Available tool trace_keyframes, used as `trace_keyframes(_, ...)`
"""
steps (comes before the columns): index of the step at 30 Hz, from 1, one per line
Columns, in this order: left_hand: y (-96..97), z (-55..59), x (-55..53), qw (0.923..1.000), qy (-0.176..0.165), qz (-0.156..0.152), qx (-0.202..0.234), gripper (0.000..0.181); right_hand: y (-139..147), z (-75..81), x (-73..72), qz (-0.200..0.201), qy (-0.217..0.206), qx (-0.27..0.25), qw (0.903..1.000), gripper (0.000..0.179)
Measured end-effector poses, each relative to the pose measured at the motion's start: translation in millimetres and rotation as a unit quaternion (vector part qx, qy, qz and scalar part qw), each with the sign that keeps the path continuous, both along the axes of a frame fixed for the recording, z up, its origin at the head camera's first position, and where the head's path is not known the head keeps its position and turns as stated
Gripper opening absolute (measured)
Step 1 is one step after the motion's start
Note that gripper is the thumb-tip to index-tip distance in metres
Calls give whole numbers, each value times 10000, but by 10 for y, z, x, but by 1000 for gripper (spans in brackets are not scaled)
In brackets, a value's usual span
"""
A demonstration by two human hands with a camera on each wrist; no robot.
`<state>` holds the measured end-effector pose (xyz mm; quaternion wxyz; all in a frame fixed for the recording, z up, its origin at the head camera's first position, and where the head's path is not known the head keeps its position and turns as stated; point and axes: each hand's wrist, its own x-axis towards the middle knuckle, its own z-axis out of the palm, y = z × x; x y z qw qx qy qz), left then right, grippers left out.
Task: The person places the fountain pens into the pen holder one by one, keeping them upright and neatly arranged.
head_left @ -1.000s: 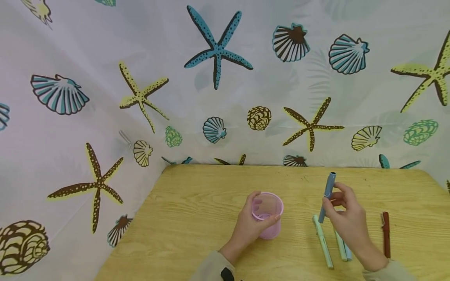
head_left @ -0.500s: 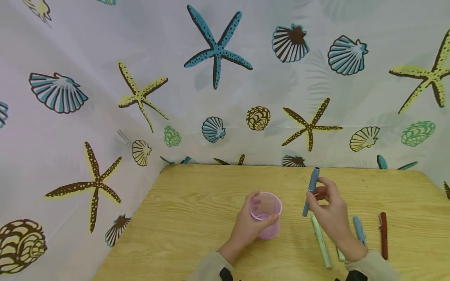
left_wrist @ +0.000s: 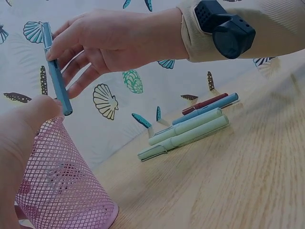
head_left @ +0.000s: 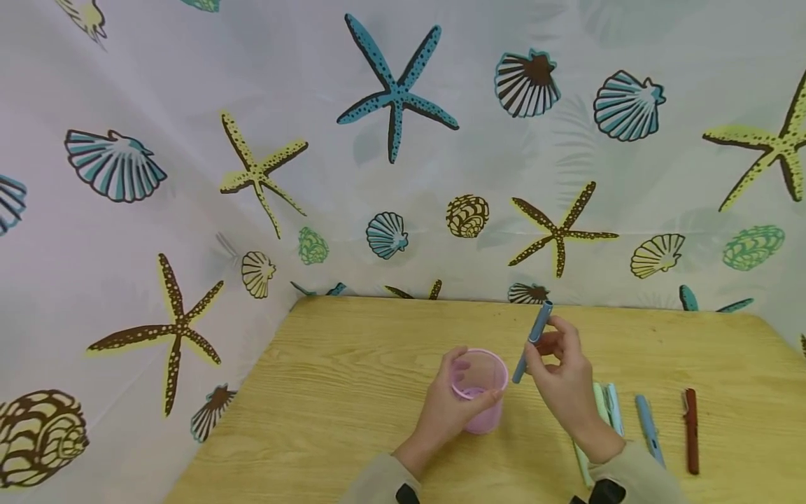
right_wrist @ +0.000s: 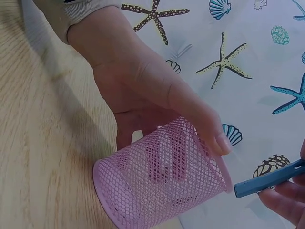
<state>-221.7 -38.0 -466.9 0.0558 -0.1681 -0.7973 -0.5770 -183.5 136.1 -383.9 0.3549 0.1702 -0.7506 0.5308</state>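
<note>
My left hand (head_left: 441,407) grips a pink mesh pen cup (head_left: 483,420) that stands upright on the table, its thumb lying along the rim. Between the fingertips of my right hand (head_left: 567,381) is a blue pen (head_left: 537,329), held tilted with the lower end just right of the cup's rim. In the right wrist view, the pen's end (right_wrist: 248,187) points at the mouth of the mesh cup (right_wrist: 162,174), and the left hand (right_wrist: 143,81) wraps round the cup's far side. The left wrist view has the pen (left_wrist: 58,83) close above the cup's rim.
Several pens lie at the right of the wooden table (head_left: 340,392): light green (head_left: 581,463), light blue (head_left: 615,409), blue (head_left: 650,427) and dark red (head_left: 691,430). Some are partly behind my right forearm. A cloth (head_left: 428,161) printed with starfish and shells hangs behind and to the left.
My right hand has carried the blue pen leftward from above the other pens to beside the cup, tilting it more. My left hand has stayed on the cup.
</note>
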Motion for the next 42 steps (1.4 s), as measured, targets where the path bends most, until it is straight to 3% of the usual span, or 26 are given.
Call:
trace_keyframes(4, 11, -25, -1, 10000, 38, 13, -31, 83, -37, -24, -31, 201, 167, -156, 9995, 45)
trace_keyframes(9, 14, -22, 2, 10000, -37, 16, 17, 83, -102, -11, -59, 324, 62, -178, 9993, 45)
trace_keyframes(14, 29, -9, 20, 9999, -148, -22, 85, 84, -151, -50, -61, 79, -88, 150, 9998, 45)
trace_keyframes(22, 27, -30, 16, 10000, -65, -20, 3, 83, -93, -422, -270, -108, -139, 509, 9985, 46)
trace_keyframes(27, 17, -32, 6, 10000, -6, 41, -22, 84, -65, -535, -335, 22, -115, 701, 9975, 47)
trace_keyframes(42, 22, 8, 33, 9999, -93, 30, -71, 84, 16, -621, -282, 100, -480, 1148, 9922, 48)
